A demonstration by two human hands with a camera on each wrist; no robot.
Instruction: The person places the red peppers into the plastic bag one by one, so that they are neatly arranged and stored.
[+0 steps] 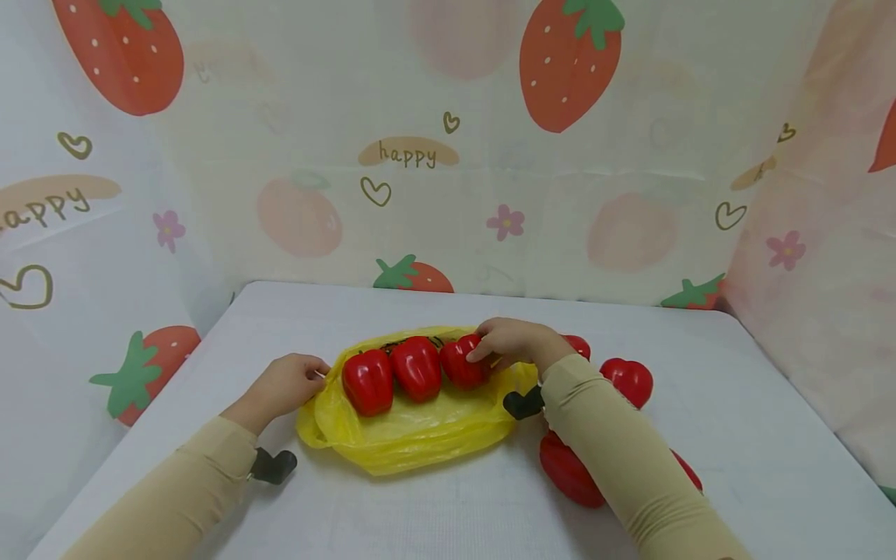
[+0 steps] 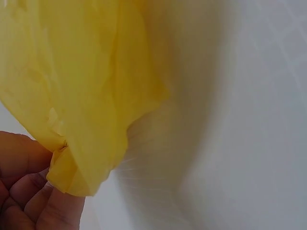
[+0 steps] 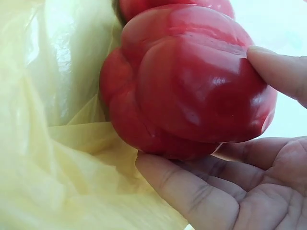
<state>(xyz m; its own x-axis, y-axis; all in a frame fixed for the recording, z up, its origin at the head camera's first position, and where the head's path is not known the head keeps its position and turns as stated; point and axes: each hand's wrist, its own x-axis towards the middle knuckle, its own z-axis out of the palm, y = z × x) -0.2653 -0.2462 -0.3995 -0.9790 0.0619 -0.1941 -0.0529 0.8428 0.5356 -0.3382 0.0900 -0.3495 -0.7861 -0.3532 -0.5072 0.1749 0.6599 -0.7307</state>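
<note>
A yellow plastic bag (image 1: 420, 449) lies spread on the table with its mouth wide. Two red bell peppers, the left one (image 1: 369, 383) and the middle one (image 1: 416, 369), sit side by side in it. My left hand (image 1: 283, 386) pinches the bag's left edge between thumb and finger, and the left wrist view shows the gathered plastic (image 2: 76, 167) there. At the bag's right side, my right hand (image 1: 516, 342) grips a third red bell pepper (image 3: 192, 96), thumb on one side and fingers beneath. This pepper stands beside the middle one.
More red bell peppers lie on the white table (image 1: 392, 521) to the right of the bag: one farther back (image 1: 628, 381), another near the forearm (image 1: 570, 470), and others partly hidden by the right sleeve (image 1: 616, 443). A strawberry-printed cloth (image 1: 420, 218) hangs behind and along both sides.
</note>
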